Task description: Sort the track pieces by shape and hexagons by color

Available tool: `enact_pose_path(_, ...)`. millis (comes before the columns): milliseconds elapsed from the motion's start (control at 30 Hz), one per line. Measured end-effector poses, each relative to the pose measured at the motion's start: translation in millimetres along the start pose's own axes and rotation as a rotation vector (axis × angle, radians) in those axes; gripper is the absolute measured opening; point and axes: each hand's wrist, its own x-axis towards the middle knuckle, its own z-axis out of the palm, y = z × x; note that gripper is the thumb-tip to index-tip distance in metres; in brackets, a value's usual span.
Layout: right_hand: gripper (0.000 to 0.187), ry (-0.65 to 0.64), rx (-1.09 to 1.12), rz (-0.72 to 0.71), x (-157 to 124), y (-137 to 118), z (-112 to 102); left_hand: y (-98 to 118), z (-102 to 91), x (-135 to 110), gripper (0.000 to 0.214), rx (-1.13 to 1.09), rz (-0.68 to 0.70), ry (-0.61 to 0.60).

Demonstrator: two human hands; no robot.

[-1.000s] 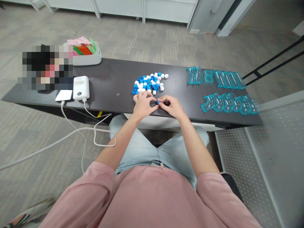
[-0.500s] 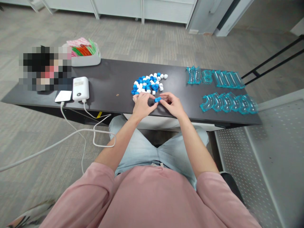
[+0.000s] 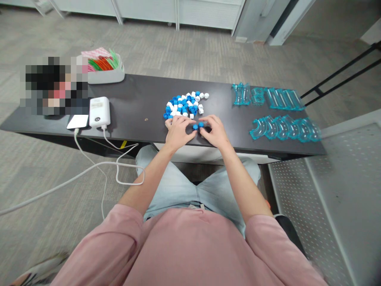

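Note:
A heap of small blue and white blocks (image 3: 185, 105) lies in the middle of the dark table (image 3: 139, 107). Just in front of the heap my left hand (image 3: 177, 133) and my right hand (image 3: 214, 133) meet near the table's front edge. Between their fingertips sit two small blue blocks (image 3: 198, 126), side by side. My left thumb and forefinger pinch the left block, and my right fingers pinch the right one. Both hands rest low on the table top.
Two rows of clear turquoise curved pieces (image 3: 282, 128) lie at the right end of the table. A white power bank (image 3: 99, 111) and a phone (image 3: 77, 121) with cables sit at the left, behind them a grey tray of coloured sticks (image 3: 104, 67). My legs are under the table.
The blue blocks between my fingers have come down toward the table top, and now show as two side by side. Both hands have sunk slightly with them.

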Motion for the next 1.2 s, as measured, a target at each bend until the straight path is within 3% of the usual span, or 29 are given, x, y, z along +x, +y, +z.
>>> enact_pose_path(167,0.03,-0.072,-0.195,-0.083,-5.2,-17.2,-4.1,-2.3,-10.6,1.8,0.032,-0.046,-0.026,0.132)
enact_pose_path(300,0.034,-0.133,-0.275,-0.113,-15.2,-27.1,-5.4,-28.3,-37.2,6.5,0.021,-0.009,-0.136,0.278)
enact_pose_path(467,0.037,-0.068,-0.305,-0.002,-27.3,-12.3,-20.2,-65.5,-67.5,2.4,0.024,0.091,-0.212,0.232)
enact_pose_path(567,0.035,-0.013,-0.357,0.083,-30.4,-1.9,-33.3,-72.1,-69.4,-0.2,0.026,0.08,-0.23,0.214)
enact_pose_path(667,0.036,0.031,-0.396,0.126,-28.5,-8.2,-35.7,-70.3,-65.5,0.1,0.025,0.08,-0.217,0.175)
enact_pose_path(833,0.035,-0.123,-0.357,0.047,-8.4,-53.5,1.1,-68.2,-63.6,1.7,0.025,0.106,-0.223,0.131)
enact_pose_path(1000,0.027,-0.164,-0.303,0.047,25.7,-85.3,45.9,-68.8,-65.0,1.2,0.025,0.135,-0.23,0.12)
enact_pose_path(1100,0.011,-0.175,-0.292,0.077,36.2,-88.6,55.6,-68.8,-65.0,1.1,0.024,0.135,-0.236,0.121)
enact_pose_path(1200,0.006,-0.18,-0.248,0.098,30.4,-84.0,51.0,-69.5,-64.4,1.1,0.025,0.131,-0.23,0.124)
